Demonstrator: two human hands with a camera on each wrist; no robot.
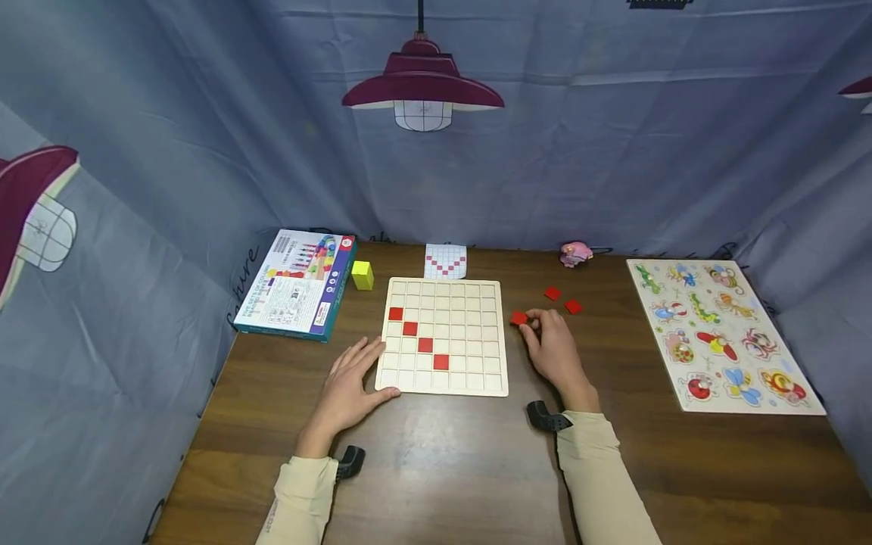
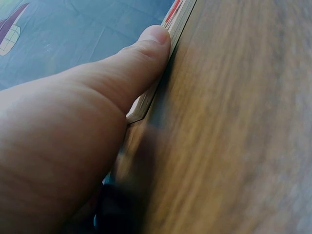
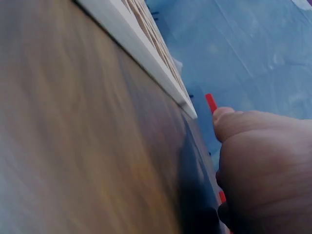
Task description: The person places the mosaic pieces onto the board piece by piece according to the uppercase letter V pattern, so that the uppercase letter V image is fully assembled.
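Observation:
A square wooden grid board (image 1: 470,378) lies mid-table, with several red square tiles set in a diagonal from its upper left down toward the lower middle. My left hand (image 1: 349,387) rests at the board's lower left corner, fingers along the left edge and thumb on the front edge; the left wrist view shows the thumb (image 2: 131,66) against the rim. Just right of the board, my right hand (image 1: 557,350) pinches a red tile (image 1: 519,318) between thumb and fingers. That tile (image 3: 210,103) sticks out past the thumb in the right wrist view.
Two loose red tiles, one (image 1: 552,293) farther back and one (image 1: 574,306) nearer, lie beyond the right hand. A pattern card (image 1: 446,262) touches the board's back. A yellow block (image 1: 362,275) and game box (image 1: 293,284) stand left; a pink figurine (image 1: 575,253) and insect puzzle (image 1: 725,337) are right.

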